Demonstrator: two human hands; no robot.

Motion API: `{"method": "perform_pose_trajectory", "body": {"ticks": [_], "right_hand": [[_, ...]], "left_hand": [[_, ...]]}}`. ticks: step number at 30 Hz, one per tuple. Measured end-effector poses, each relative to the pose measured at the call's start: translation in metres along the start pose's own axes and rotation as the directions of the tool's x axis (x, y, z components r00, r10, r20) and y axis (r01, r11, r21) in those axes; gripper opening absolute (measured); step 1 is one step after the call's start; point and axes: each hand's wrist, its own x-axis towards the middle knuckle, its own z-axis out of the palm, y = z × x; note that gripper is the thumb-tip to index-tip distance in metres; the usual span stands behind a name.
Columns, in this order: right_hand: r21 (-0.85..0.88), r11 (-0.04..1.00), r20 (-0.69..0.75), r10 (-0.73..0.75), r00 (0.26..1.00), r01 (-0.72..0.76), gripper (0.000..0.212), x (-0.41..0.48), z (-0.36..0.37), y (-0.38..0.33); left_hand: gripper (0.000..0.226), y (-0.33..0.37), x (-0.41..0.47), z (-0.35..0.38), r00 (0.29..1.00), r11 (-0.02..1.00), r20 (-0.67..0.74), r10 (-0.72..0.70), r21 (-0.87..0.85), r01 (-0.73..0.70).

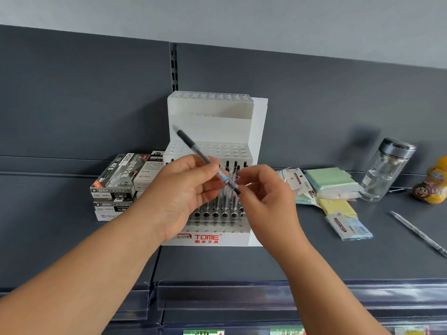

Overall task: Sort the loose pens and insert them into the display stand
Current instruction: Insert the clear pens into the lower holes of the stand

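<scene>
A white tiered display stand (212,122) marked TOME sits on the grey shelf, with several pens standing in its lowest tier. In front of it my left hand (186,189) pinches a black-capped pen (193,147) that tilts up to the left. My right hand (263,197) touches that pen's lower end with its fingertips. Another loose clear pen (418,232) lies on the shelf at the far right.
Stacked pen boxes (118,182) stand left of the stand. Sticky-note packs (336,197) lie to its right, then a glass bottle (387,170) and a yellow snack bag (433,182). The shelf's front edge (217,293) carries price-tag rails.
</scene>
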Motion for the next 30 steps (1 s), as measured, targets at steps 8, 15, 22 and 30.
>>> {"method": "perform_pose_trajectory", "body": {"ticks": [8, 15, 22, 30], "right_hand": [[0.18, 0.983, -0.027, -0.026, 0.999, 0.03, 0.02, -0.006, -0.011, -0.007], [0.659, 0.743, -0.03, 0.181, 0.983, -0.117, 0.009, 0.002, -0.034, -0.009], [0.59, 0.807, -0.193, 0.18, 0.964, -0.032, 0.013, 0.017, -0.045, -0.011], [-0.069, 0.997, -0.217, -0.046, 0.975, 0.032, 0.016, 0.023, -0.031, 0.003]], "left_hand": [[0.009, 0.001, -0.003, 0.015, 0.999, 0.992, 0.019, -0.047, -0.115, 0.049], [0.009, 0.004, -0.002, 0.01, 0.994, 0.963, -0.069, -0.08, -0.264, 0.059], [0.003, -0.012, -0.007, 0.007, 0.983, 0.775, -0.042, 0.176, 0.621, -0.113], [0.055, -0.016, 0.005, -0.03, 0.86, -0.089, 0.241, 0.45, 0.97, -0.226]]}}
